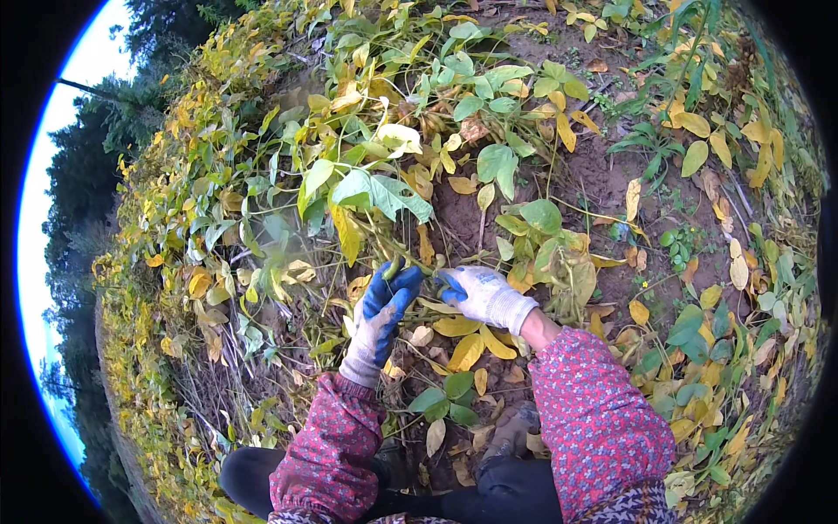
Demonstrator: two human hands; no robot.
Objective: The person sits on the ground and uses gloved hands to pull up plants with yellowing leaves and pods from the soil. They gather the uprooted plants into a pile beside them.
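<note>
Both hands wear white knit gloves with blue coated palms. My left hand (385, 314), palm partly turned up, has its fingers closed around a green bean pod (393, 268) and the stem beside it. Just to the right, my right hand (474, 291) pinches the same plant's stem (427, 269) between thumb and fingers; the fingertips are partly hidden. Above the hands the plant spreads its leaves (380, 193), green and yellow, one of them with holes. More pods hang along its stem close to the left fingers.
Yellowing bean plants (543, 255) stand to the right and above, over brown soil (589, 170). Fallen yellow leaves (468, 350) lie below my right hand. A shoe (514, 429) and dark-trousered knees are at the bottom. Dark trees (85, 177) rise at far left.
</note>
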